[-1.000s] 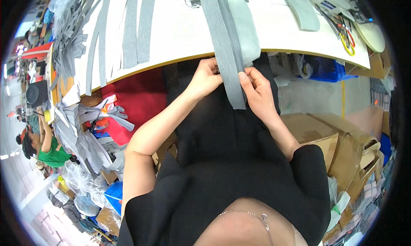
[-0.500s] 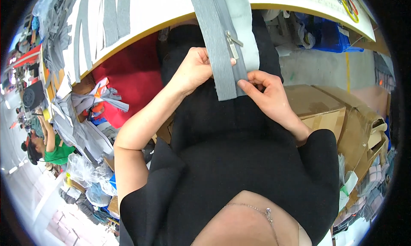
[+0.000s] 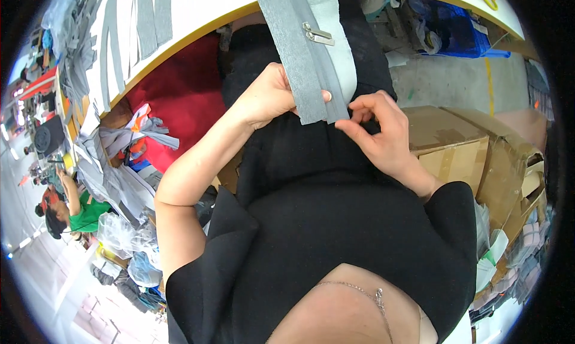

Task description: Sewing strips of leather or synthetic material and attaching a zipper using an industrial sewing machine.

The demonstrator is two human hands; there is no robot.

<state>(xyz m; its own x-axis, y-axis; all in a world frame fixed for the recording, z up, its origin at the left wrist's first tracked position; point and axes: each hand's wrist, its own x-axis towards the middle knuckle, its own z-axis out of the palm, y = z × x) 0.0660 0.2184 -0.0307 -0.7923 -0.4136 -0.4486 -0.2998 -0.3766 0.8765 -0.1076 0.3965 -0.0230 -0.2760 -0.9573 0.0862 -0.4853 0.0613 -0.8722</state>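
A grey fabric strip [image 3: 290, 56] with a grey zipper [image 3: 326, 74] along it and a pale panel [image 3: 338, 38] on its right hangs over the table edge. Two metal zipper pulls [image 3: 317, 35] lie partway up the zipper. My left hand [image 3: 266, 98] is closed on the strip near its lower end. Its fingers pass behind the fabric, and one fingertip shows over the zipper tape. At the tape's lower right corner is my right hand [image 3: 386, 134], fingers curved and thumb apart from them. Whether its fingertips touch the tape is hard to tell.
The white table [image 3: 203, 5] with a yellow edge curves across the top, with grey strips [image 3: 147, 20] on its left. Red fabric [image 3: 179, 92] hangs below. Cardboard boxes [image 3: 449, 146] and a blue crate [image 3: 449, 29] stand right. A co-worker in green [image 3: 90, 215] is far left.
The fabric strip has shifted up and left. Both zipper pulls now lie side by side, pointing right. My right hand's thumb and fingers have come off the zipper tape and spread apart.
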